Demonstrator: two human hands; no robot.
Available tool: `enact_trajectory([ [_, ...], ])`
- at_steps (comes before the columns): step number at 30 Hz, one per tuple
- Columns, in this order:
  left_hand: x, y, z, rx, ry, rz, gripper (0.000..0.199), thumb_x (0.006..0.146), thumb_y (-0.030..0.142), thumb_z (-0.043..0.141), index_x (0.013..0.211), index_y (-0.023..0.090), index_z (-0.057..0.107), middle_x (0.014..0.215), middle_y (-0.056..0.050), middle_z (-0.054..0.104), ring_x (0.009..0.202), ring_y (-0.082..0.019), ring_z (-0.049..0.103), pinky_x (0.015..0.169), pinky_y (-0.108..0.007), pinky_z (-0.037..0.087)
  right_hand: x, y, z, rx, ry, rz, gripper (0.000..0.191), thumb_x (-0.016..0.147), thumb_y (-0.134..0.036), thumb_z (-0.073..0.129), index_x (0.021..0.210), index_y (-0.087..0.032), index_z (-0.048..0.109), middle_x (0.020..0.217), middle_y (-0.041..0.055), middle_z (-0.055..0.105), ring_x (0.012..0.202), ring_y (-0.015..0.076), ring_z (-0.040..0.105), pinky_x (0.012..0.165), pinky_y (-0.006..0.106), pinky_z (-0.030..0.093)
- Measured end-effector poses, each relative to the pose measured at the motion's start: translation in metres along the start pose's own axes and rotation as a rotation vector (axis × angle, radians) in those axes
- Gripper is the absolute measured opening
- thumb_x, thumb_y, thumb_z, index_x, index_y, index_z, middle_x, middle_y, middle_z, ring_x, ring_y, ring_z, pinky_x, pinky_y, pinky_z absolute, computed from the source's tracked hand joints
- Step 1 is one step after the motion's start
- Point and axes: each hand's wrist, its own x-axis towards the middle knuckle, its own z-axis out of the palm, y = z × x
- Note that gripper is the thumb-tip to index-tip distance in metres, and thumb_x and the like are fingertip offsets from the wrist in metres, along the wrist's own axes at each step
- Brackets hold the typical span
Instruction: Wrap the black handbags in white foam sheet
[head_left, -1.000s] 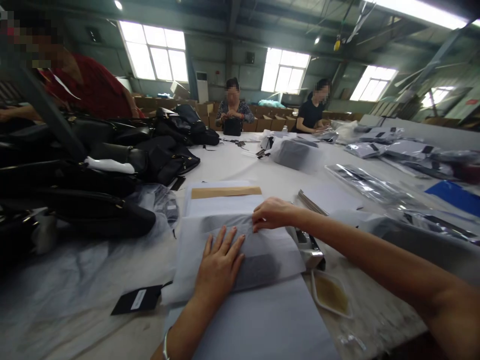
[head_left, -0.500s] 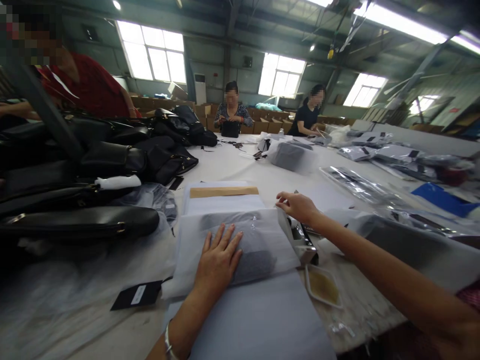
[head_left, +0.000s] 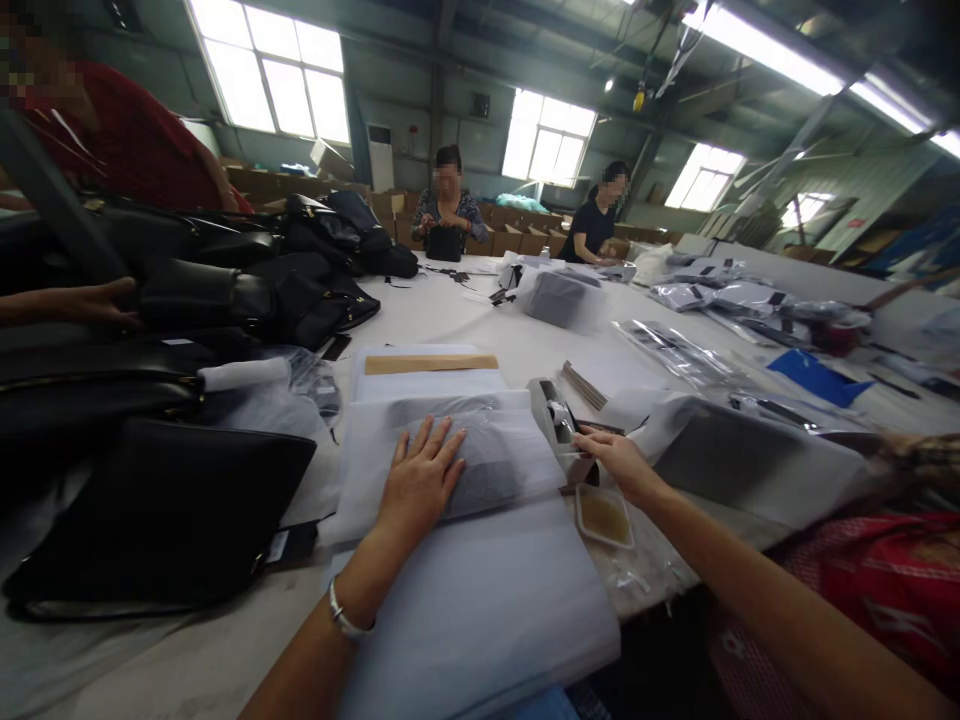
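Note:
My left hand (head_left: pixel 422 470) lies flat, fingers spread, on a dark item wrapped in white tissue paper (head_left: pixel 491 470). More white sheets (head_left: pixel 487 600) lie beneath and in front of the bundle, and a brown paper strip (head_left: pixel 431 364) crosses the sheets behind it. My right hand (head_left: pixel 621 462) is at the near end of a grey tape dispenser (head_left: pixel 545 405), just right of the bundle. Its thumb and fingertips are pinched together there; whatever they hold is too small to make out. Close below the dispenser sits a small clear tray of yellowish stuff (head_left: pixel 606 517).
Black bags (head_left: pixel 172 510) pile up on the left, where another person's hand (head_left: pixel 82 302) reaches in. A tissue-wrapped dark item (head_left: pixel 739 465) lies right of my forearm. Farther back are clear plastic bags (head_left: pixel 675 352), a blue piece (head_left: pixel 814 377) and several co-workers.
My right hand has come down and nearer, from behind the dispenser to its near end. My left hand stays on the bundle. A black bag and another person's hand now show on the left.

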Motion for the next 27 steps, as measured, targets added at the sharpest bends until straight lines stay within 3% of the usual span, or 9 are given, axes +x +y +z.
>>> enact_trajectory([
  [3, 0.000, 0.000, -0.001, 0.001, -0.002, 0.001, 0.042, 0.099, 0.036, 0.041, 0.139, 0.027, 0.050, 0.151, -0.003, 0.043, 0.143, -0.031, 0.033, 0.111, -0.057, 0.034, -0.003, -0.005, 0.001, 0.213, 0.016, 0.081, 0.040, 0.059, -0.054, 0.076, 0.073, -0.017, 0.078, 0.127, 0.0155, 0.065, 0.104, 0.0331, 0.066, 0.084, 0.044, 0.056],
  [6, 0.000, 0.000, 0.000, 0.000, -0.003, 0.002, 0.043, 0.099, 0.035, 0.042, 0.140, 0.027, 0.050, 0.151, -0.003, 0.043, 0.142, -0.031, 0.033, 0.111, -0.057, 0.034, -0.014, -0.013, 0.000, 0.271, 0.076, 0.059, 0.038, 0.059, -0.051, 0.077, 0.075, -0.017, 0.078, 0.128, 0.0142, 0.064, 0.114, 0.0326, 0.062, 0.091, 0.044, 0.053],
  [10, -0.001, 0.000, 0.001, -0.001, -0.001, 0.003, 0.043, 0.099, 0.036, 0.041, 0.140, 0.027, 0.049, 0.152, -0.003, 0.042, 0.143, -0.031, 0.033, 0.112, -0.057, 0.033, -0.040, -0.018, -0.003, 0.243, 0.186, -0.051, 0.028, 0.066, -0.046, 0.077, 0.076, -0.020, 0.078, 0.132, 0.0101, 0.062, 0.125, 0.0312, 0.054, 0.107, 0.045, 0.041],
  [15, -0.001, 0.000, 0.001, -0.024, 0.007, 0.004, 0.043, 0.098, 0.036, 0.041, 0.140, 0.027, 0.050, 0.151, -0.004, 0.043, 0.143, -0.031, 0.033, 0.112, -0.057, 0.032, -0.076, -0.017, -0.008, 0.217, 0.216, -0.090, 0.028, 0.075, -0.047, 0.074, 0.086, -0.021, 0.078, 0.130, 0.0093, 0.064, 0.120, 0.0306, 0.059, 0.105, 0.046, 0.045],
  [20, -0.002, 0.000, 0.002, -0.031, 0.010, 0.000, 0.043, 0.099, 0.036, 0.041, 0.140, 0.027, 0.049, 0.152, -0.003, 0.042, 0.143, -0.031, 0.032, 0.113, -0.056, 0.031, -0.095, -0.009, -0.008, -0.009, 0.190, -0.153, 0.030, 0.079, -0.049, 0.069, 0.091, -0.023, 0.078, 0.122, 0.0083, 0.068, 0.115, 0.0310, 0.062, 0.107, 0.049, 0.042],
  [23, -0.002, 0.001, 0.001, -0.029, 0.002, -0.001, 0.043, 0.099, 0.036, 0.041, 0.141, 0.027, 0.049, 0.152, -0.003, 0.041, 0.144, -0.030, 0.031, 0.113, -0.056, 0.031, -0.097, 0.000, -0.006, -0.046, 0.199, -0.085, 0.035, 0.076, -0.052, 0.070, 0.094, -0.023, 0.077, 0.107, 0.0086, 0.074, 0.104, 0.0315, 0.067, 0.099, 0.048, 0.049],
  [27, -0.003, 0.001, 0.000, -0.028, -0.002, -0.010, 0.043, 0.099, 0.036, 0.040, 0.141, 0.028, 0.049, 0.152, -0.002, 0.042, 0.144, -0.030, 0.031, 0.114, -0.056, 0.030, -0.090, 0.011, -0.005, 0.016, 0.146, 0.034, 0.039, 0.071, -0.056, 0.072, 0.087, -0.021, 0.077, 0.085, 0.0075, 0.076, 0.078, 0.0272, 0.071, 0.074, 0.038, 0.057],
])
